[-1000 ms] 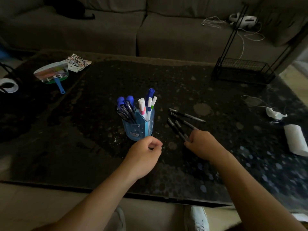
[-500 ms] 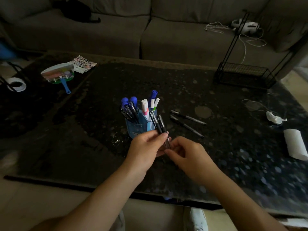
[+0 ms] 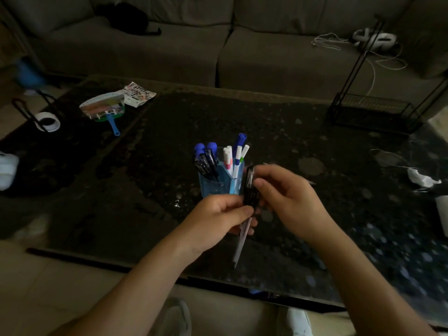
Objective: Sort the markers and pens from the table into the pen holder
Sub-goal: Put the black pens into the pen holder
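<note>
A: Both hands grip the bundle of dark-capped pens [image 3: 248, 190], just in front of the translucent blue plastic pen holder [image 3: 219, 184].

B: Left hand [image 3: 218, 220] pinches low, right hand [image 3: 286, 195] steadies the caps; loosely bunched, one could slip onto the dark speckled table [image 3: 145, 190].

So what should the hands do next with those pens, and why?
Probably lift the pens a little and drop them, tips down, into the holder. Both the left hand and right hand grip the bundle just in front of the holder, with the tips hanging below its rim. Which compartment suits them I cannot tell.
</note>
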